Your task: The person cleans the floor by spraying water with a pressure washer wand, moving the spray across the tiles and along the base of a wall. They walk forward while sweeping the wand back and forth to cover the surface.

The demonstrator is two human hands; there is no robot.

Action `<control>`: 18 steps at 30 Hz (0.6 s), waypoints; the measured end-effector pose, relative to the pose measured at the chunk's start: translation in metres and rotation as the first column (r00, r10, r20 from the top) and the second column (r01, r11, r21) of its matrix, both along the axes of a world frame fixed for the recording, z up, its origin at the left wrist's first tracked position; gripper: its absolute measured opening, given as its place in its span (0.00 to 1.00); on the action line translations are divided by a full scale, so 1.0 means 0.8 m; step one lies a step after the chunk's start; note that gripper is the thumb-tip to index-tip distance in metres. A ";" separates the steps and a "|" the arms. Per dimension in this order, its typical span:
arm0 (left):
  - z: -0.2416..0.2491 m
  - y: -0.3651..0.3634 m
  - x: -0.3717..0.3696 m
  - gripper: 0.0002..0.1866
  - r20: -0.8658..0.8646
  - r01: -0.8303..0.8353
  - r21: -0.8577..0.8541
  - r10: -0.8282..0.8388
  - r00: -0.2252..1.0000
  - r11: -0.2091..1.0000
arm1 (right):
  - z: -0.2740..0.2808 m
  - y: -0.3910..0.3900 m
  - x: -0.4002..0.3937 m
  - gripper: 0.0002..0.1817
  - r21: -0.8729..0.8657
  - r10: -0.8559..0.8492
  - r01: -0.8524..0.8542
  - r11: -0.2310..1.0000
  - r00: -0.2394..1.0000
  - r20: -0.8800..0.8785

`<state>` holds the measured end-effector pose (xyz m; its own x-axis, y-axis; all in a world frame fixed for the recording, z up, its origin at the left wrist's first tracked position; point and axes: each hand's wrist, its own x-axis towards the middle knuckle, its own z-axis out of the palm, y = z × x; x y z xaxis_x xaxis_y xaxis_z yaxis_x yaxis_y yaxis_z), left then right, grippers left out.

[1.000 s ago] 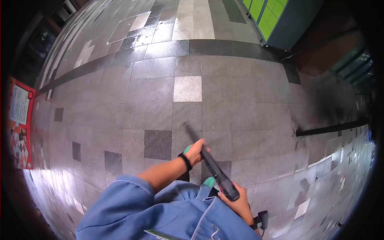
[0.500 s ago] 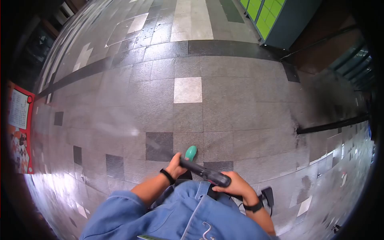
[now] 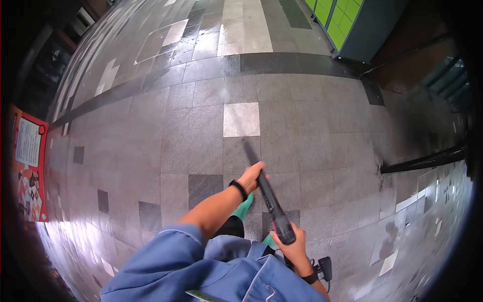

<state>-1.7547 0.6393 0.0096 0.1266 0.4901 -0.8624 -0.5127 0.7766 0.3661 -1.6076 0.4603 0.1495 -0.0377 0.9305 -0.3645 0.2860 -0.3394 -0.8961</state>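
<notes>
Head view: a long black wand [image 3: 271, 201] lies below the centre of the view, towards 5 o'clock, held in both hands above the tiled floor [image 3: 201, 126]; its long axis runs from 11 o'clock at the thin forward end to 5 o'clock at the thick rear end. The left hand [image 3: 251, 177] is on the forward part, its fingers curled about the shaft; the right hand [image 3: 296, 245] is at the thick rear end, fingers closed on it, some hidden beneath. The left hand is the nearer to the forward end; the right hand lies at 5 o'clock from the left, nearer the body. The forward end points towards a pale tile [image 3: 241, 119] at 12 o'clock; a faint pale streak shows beyond that end, too blurred to identify.

A black wristband [image 3: 238, 190] is worn on the left wrist; a small black device [image 3: 325, 269] is beside the right wrist, at 4 o'clock from the right hand; a green boot [image 3: 244, 207] stands at 6 o'clock from the left hand, a second partly hidden behind the wand. Further off, a green-fronted cabinet [image 3: 342, 20] stands at 1 o'clock; a red board [image 3: 30, 161] is at 9 o'clock; a dark bar [image 3: 422, 162] is at 3 o'clock.
</notes>
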 end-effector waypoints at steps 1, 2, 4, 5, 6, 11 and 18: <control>0.010 0.028 0.020 0.16 0.034 0.060 0.063 -0.063 0.997 0.996 | -0.003 0.006 -0.008 0.22 0.066 -0.080 0.074 0.995 0.992 0.095; 0.023 0.050 0.036 0.15 0.039 0.143 0.128 -0.149 0.988 0.981 | -0.005 0.012 -0.013 0.23 0.136 -0.164 0.140 0.981 0.969 0.183; 0.061 0.069 0.054 0.14 0.037 0.183 0.129 -0.189 0.981 0.975 | 0.000 0.019 -0.013 0.24 0.147 -0.189 0.163 0.976 0.964 0.186; 0.059 0.067 0.050 0.16 0.060 0.157 0.141 -0.167 0.984 0.977 | 0.010 0.022 -0.012 0.24 0.157 -0.171 0.144 0.977 0.970 0.171; 0.054 0.064 0.046 0.18 0.081 0.130 0.154 -0.143 0.986 0.980 | 0.018 0.028 -0.007 0.24 0.169 -0.151 0.124 0.978 0.977 0.153; 0.006 -0.056 -0.075 0.20 -0.001 -0.200 -0.094 0.201 0.980 0.975 | 0.020 0.054 0.011 0.22 -0.023 0.283 -0.282 0.959 0.959 0.037; -0.024 -0.244 -0.174 0.12 -0.099 -0.438 -0.497 0.453 0.886 0.749 | -0.047 0.078 -0.015 0.16 -0.312 0.493 -0.631 0.711 0.763 -0.419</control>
